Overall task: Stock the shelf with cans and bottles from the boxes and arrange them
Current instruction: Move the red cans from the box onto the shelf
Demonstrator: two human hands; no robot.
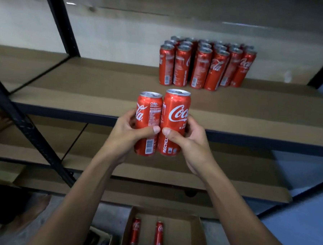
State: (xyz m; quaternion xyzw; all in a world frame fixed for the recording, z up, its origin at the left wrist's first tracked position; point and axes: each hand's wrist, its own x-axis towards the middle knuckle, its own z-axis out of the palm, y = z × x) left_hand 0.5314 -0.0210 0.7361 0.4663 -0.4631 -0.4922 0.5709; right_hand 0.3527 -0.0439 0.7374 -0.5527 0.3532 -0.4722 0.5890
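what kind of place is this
Likely a shop stockroom: metal shelving with bare board shelves, a block of red cans arranged on one, and an open cardboard box of more cans below.

2 bare forearms come up from 6 o'clock, no sleeves anywhere along them, no watch, band or ring. The left hand (pixel 127 133) and right hand (pixel 188 140) are gloveless, with short, plain, unpainted thumbnails. Slim wrists, smooth forearms, nothing worn at all.
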